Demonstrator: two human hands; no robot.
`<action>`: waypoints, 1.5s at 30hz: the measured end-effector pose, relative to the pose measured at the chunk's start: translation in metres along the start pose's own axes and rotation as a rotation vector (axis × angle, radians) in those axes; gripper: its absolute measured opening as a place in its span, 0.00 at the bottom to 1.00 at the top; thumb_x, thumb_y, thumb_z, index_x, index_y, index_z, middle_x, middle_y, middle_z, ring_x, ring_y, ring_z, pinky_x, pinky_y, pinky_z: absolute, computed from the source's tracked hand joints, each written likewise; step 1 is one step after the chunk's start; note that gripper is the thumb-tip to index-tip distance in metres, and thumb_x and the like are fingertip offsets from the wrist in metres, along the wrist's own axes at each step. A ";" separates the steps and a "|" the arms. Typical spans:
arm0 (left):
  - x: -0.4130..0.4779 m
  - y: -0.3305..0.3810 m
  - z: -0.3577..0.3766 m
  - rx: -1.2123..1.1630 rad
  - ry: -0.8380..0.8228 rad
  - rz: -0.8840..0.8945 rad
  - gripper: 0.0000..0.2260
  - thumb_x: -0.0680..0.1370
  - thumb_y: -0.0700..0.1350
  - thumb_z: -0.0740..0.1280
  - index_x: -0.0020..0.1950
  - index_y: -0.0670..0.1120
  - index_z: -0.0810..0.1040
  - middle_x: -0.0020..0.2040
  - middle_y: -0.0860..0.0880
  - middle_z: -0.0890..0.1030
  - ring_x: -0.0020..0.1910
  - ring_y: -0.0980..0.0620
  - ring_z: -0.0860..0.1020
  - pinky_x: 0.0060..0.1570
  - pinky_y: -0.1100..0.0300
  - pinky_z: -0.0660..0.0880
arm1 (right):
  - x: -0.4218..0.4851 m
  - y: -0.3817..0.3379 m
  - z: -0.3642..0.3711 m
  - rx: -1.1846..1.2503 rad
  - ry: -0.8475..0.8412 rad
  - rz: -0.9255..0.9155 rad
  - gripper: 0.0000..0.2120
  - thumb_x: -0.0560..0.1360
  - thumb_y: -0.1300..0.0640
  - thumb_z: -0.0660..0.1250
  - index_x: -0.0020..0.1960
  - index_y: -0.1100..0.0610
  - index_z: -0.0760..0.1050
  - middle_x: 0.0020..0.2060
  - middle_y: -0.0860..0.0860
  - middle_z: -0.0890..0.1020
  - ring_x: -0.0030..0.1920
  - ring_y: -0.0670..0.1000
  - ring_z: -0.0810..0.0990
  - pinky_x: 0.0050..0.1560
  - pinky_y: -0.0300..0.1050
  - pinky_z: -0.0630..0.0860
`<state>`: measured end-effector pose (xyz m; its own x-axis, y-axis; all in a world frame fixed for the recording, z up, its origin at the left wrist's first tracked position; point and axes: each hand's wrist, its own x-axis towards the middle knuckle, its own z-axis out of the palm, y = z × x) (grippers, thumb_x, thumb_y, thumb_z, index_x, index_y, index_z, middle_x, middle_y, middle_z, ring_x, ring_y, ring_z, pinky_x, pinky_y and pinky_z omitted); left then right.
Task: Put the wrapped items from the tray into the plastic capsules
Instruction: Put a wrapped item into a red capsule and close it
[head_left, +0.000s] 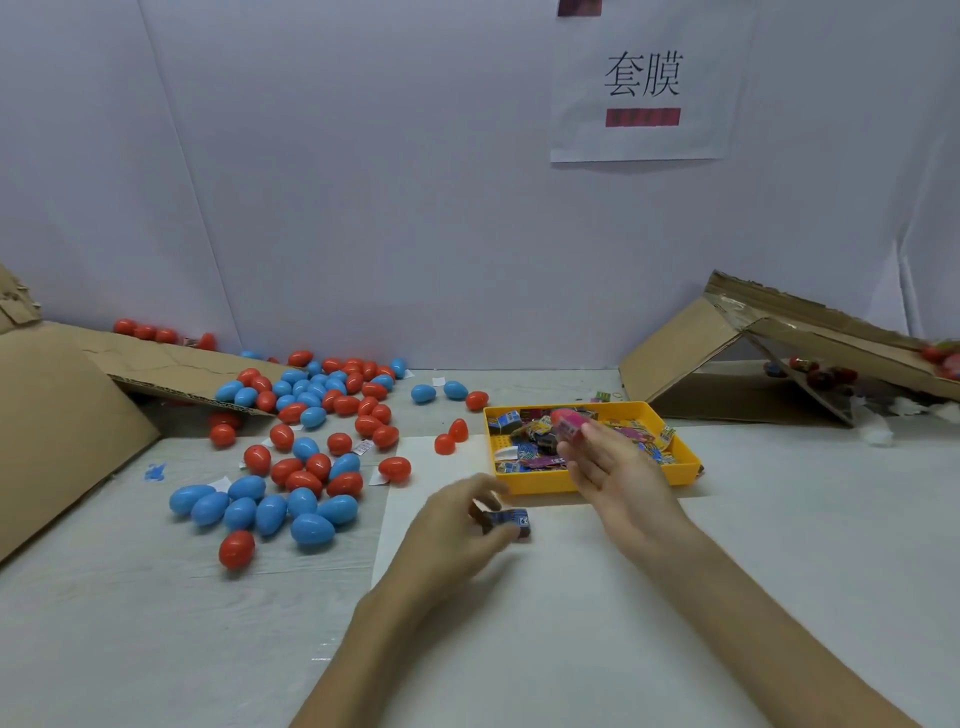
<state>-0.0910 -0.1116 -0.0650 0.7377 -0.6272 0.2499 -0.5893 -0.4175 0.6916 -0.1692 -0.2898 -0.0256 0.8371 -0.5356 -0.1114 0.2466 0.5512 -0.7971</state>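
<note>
"Head view's up on your end; what are the materials?"

"From my console I see glossy egg-shaped capsules (311, 415), red and blue, strewn over the left of a pale film-covered table (779, 519); a yellow plastic tray (530, 480) with a perforated floor holds crinkly printed wrapped items (524, 448); corrugated cardboard ramps (171, 364) lean at both sides."

"And the hands?"

"On screen the left hand (452, 530) is curled, thumb and fingers pinching a small dark blue wrapped block (506, 521) low over a white sheet (571, 571), just in front of the tray; the right hand (608, 467) is raised over the tray, palm turned leftward, fingers fairly straight, a blurred pink thing (569, 423) at its fingertips; I cannot tell whether it grips it."

"Any writing?"

"A paper sign (641, 88) on the wall reads 套膜 above a red bar; the wrapper print is too small to read."
</note>
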 end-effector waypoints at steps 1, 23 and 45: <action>0.000 -0.002 0.002 0.094 -0.039 0.029 0.13 0.75 0.51 0.72 0.59 0.58 0.77 0.52 0.61 0.77 0.51 0.60 0.74 0.48 0.71 0.69 | 0.003 -0.004 -0.002 0.067 0.028 0.111 0.13 0.79 0.61 0.66 0.62 0.62 0.75 0.46 0.56 0.86 0.44 0.50 0.85 0.36 0.38 0.80; -0.001 -0.005 -0.001 0.028 -0.038 0.016 0.14 0.74 0.44 0.75 0.56 0.56 0.78 0.51 0.56 0.79 0.49 0.59 0.78 0.46 0.76 0.70 | 0.010 0.020 -0.025 -1.209 -0.351 -0.615 0.10 0.76 0.66 0.68 0.46 0.52 0.83 0.35 0.44 0.82 0.32 0.45 0.78 0.34 0.41 0.76; -0.001 -0.002 -0.003 0.009 0.009 -0.047 0.14 0.71 0.43 0.77 0.53 0.54 0.81 0.47 0.54 0.83 0.48 0.56 0.80 0.54 0.57 0.77 | 0.020 0.030 -0.035 -1.400 -0.582 -0.613 0.09 0.72 0.61 0.75 0.50 0.51 0.86 0.44 0.44 0.83 0.44 0.43 0.79 0.37 0.32 0.72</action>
<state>-0.0900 -0.1079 -0.0642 0.7674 -0.6009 0.2237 -0.5570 -0.4520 0.6968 -0.1617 -0.3059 -0.0726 0.9270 0.0347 0.3735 0.2538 -0.7911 -0.5565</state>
